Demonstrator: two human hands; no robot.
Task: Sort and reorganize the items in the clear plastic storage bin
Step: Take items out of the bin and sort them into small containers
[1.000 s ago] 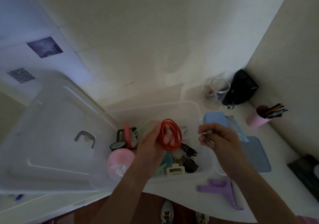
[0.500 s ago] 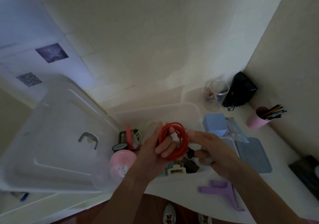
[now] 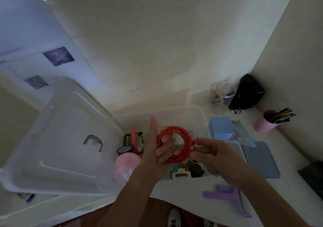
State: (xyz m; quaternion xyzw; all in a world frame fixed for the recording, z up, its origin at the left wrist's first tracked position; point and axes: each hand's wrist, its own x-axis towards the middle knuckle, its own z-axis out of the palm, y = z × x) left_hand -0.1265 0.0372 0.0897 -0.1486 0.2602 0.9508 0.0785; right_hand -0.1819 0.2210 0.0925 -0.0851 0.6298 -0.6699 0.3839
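Item: red coiled cord (image 3: 174,144), several loops gathered in one ring, held up above the clear storage bin (image 3: 201,114).
Left hand (image 3: 157,149): index finger straight and pointing up, the other fingers curled through the ring so the coil hangs on them.
Right hand (image 3: 215,155): fingertips pinching the coil's right side, at what looks like a small white tie (image 3: 195,146); the exact grip is hard to make out.
Handling, as judged: light, flexible, springy; likely to unwind if released untied. Best held through the ring or across all loops at once, not by one strand.
Bin contents: pink round case (image 3: 126,165), combs and brush (image 3: 137,140), cream claw clip (image 3: 180,174), dark small items, all below the hands.
Beside the bin: clear lid (image 3: 61,139) lying to the left; blue box (image 3: 221,128) and grey-blue tray (image 3: 260,160) to the right; purple plastic piece (image 3: 227,194) near the table edge.
Further off: clear jar (image 3: 222,97), black pouch (image 3: 248,93), pink cup of pens (image 3: 267,123) toward the corner.
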